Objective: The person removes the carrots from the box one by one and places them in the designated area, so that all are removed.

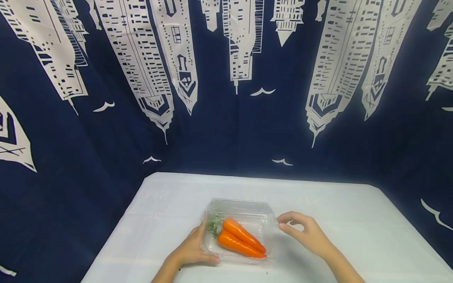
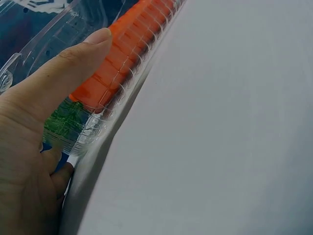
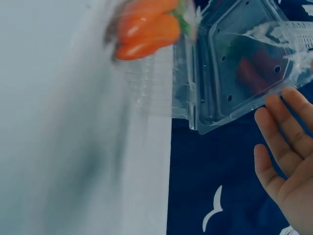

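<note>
A clear plastic clamshell container (image 1: 244, 207) sits on the table, holding two orange carrots (image 1: 242, 239) with feathery green tops (image 1: 214, 225). The lid (image 3: 215, 63) stands raised in the right wrist view and shows vent holes and a reflection of the carrots. My left hand (image 1: 194, 247) grips the container's left side; in the left wrist view the thumb (image 2: 73, 63) lies across its wall and the other fingers are partly hidden. At the container's right edge is my right hand (image 1: 308, 232), its fingertips (image 3: 274, 100) close to the lid's rim with the fingers loosely extended.
The white table (image 1: 170, 204) extends around the container. Behind and beside it hangs a dark blue cloth (image 1: 237, 133) printed with white buildings and birds. Small dark specks (image 1: 179, 269) lie near the table's front.
</note>
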### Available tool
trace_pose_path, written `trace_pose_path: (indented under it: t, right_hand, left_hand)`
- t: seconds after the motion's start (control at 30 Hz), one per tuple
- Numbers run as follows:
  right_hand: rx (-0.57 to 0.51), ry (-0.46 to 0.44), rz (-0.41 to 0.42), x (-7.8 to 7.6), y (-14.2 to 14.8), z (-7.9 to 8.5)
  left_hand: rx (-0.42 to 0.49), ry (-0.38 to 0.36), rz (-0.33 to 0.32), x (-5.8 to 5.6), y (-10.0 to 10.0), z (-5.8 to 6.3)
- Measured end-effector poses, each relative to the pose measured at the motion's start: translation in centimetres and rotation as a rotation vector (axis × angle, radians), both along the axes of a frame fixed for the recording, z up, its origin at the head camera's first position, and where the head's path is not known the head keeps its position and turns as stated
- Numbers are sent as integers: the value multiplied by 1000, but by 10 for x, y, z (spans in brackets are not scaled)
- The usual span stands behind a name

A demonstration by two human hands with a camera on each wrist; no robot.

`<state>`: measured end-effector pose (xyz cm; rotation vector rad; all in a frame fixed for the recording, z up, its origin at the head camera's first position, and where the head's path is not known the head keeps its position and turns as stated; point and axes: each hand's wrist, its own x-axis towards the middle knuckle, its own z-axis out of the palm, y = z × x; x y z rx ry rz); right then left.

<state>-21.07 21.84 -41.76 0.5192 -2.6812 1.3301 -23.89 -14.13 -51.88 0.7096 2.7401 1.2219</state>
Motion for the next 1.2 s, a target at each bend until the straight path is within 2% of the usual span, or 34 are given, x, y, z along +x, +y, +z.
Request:
trace_pose_path:
  t: [0.37, 0.53, 0.73, 0.9, 1.2]
  right_hand:
    - [-185, 32, -8, -46, -7, 7]
    - [-244, -11, -23, -60, -9, 2]
    - [-229, -107, -109, -69, -14, -10]
    - [-208, -150, -197, -82, -20, -19]
    - [-247, -215, -272, -97, -31, -34]
  left_hand:
    - [20, 19, -8, 1, -1, 3]
    - [36, -3, -10, 1, -1, 4]
    - [31, -11, -14, 0, -1, 2]
    - [19, -4, -6, -1, -1, 1]
    - [22, -5, -7, -1, -1, 1]
